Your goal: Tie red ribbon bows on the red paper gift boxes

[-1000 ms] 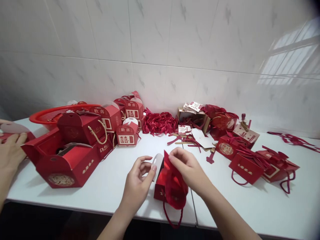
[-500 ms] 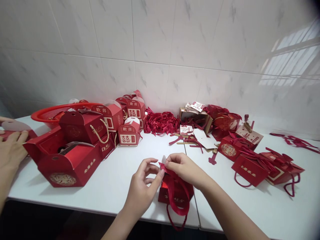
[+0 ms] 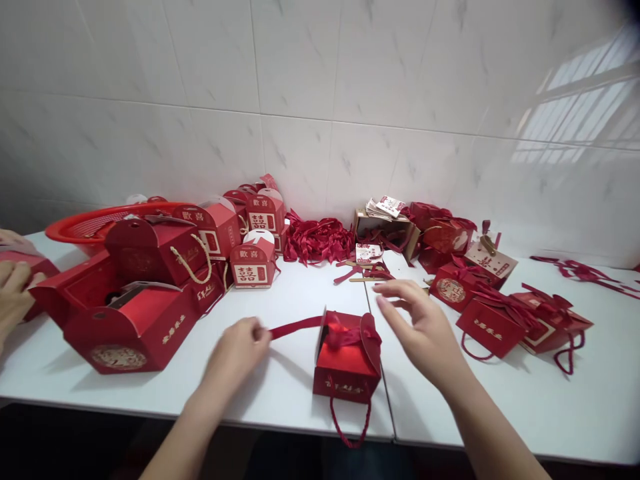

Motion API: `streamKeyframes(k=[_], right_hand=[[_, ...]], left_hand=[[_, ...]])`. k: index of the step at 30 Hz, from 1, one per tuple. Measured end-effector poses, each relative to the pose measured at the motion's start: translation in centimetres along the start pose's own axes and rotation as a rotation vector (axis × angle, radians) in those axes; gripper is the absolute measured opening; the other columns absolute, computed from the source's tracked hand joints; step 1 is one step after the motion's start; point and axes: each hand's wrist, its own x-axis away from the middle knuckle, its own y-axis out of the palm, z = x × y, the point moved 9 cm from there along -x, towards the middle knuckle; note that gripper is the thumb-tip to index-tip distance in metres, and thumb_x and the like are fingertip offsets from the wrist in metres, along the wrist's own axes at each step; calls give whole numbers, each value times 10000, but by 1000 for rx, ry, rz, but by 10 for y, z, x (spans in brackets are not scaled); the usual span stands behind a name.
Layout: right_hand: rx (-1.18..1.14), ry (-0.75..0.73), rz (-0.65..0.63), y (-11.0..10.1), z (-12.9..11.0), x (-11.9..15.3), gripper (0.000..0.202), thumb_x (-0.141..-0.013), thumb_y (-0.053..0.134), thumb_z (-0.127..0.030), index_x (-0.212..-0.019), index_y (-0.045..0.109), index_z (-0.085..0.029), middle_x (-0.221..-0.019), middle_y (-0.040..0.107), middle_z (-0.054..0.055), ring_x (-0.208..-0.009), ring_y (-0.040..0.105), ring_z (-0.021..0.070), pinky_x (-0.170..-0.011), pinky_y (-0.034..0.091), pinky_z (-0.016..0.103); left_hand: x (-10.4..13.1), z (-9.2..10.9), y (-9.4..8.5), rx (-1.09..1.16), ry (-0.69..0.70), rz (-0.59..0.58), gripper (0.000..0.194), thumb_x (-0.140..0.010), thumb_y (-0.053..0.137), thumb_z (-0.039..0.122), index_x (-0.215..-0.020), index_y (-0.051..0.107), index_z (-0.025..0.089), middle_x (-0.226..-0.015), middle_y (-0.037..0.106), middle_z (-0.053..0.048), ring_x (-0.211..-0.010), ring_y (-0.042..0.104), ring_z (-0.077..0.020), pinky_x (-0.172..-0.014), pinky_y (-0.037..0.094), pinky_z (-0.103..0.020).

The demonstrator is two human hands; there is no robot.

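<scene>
A small red gift box [image 3: 346, 387] with gold lettering stands in front of me near the table's front edge, its rope handle hanging over that edge. A dark red ribbon [image 3: 296, 327] passes through the box's top flaps and stretches out to the left. My left hand [image 3: 240, 353], a little blurred, pinches the ribbon's left end and pulls it out fairly straight. To the right of the box is my right hand [image 3: 423, 330], raised above the table with fingers apart and holding nothing.
Larger red boxes [image 3: 133, 333] and a red plastic basket [image 3: 65, 230] stand at the left, where another person's hand [image 3: 14, 293] rests on a box. A ribbon heap [image 3: 320, 240] lies by the wall. Ribbon-tied boxes [image 3: 495, 327] stand at the right.
My left hand has moved left, drawing the ribbon out through the flaps. My right hand has let go and moved right. The view has shifted slightly.
</scene>
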Motion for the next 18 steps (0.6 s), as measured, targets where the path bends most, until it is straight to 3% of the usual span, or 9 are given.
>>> streamKeyframes(k=[2,3,5,7,10,12,15,18], right_hand=[[3,99,14,-17,26,10,219,-855,534,-391,-917,641,-211,-978,638,57,-939,589,196,-820,448,310],[4,157,4,-21,39,15,244,-859,526,-419,-910,637,-207,-965,646,61,-934,594,203,-831,445,320],[4,248,-38,-19,59,25,308,-871,492,-470,-915,629,-198,-970,654,75,-956,597,220,-858,438,338],[-12,285,-93,-6,66,31,356,-882,455,-503,-945,617,-193,-995,652,88,-995,590,230,-885,431,349],[-71,326,-154,20,65,40,375,-866,474,-516,-1033,565,-192,-1044,634,93,-972,601,223,-838,461,338],[-99,377,-159,32,66,45,402,-847,504,-519,-1086,518,-196,-996,623,75,-797,615,188,-696,479,309],[-175,416,-179,39,72,49,410,-835,525,-514,-1093,483,-199,-672,516,-38,-526,469,119,-509,372,251],[-304,470,-204,32,86,49,407,-798,586,-502,-1054,477,-204,-531,304,-110,-466,308,92,-469,250,220]], left_hand=[[0,-26,-23,-211,-68,114,90,-681,501,231,-594,488,208,-618,531,-52,-655,552,-264,-628,409,-353],[1,-28,-32,-276,-43,178,28,-669,501,220,-659,524,206,-685,560,-71,-708,562,-288,-657,414,-373],[3,-14,-38,-249,64,263,120,-700,502,247,-796,559,204,-845,599,-91,-835,569,-301,-744,425,-392],[4,13,-25,8,178,223,159,-774,491,326,-857,554,206,-922,605,-75,-902,566,-266,-810,430,-372],[4,58,17,411,240,-31,229,-836,469,425,-839,528,204,-858,582,-33,-828,570,-197,-747,458,-302],[8,80,43,541,239,-176,235,-836,495,436,-817,500,201,-822,552,-15,-769,552,-169,-671,455,-265],[12,87,63,621,187,-259,240,-814,552,431,-805,461,209,-756,501,22,-681,503,-135,-589,415,-227],[12,81,67,628,153,-296,269,-803,568,449,-765,456,207,-645,427,59,-576,424,-111,-539,346,-213]])
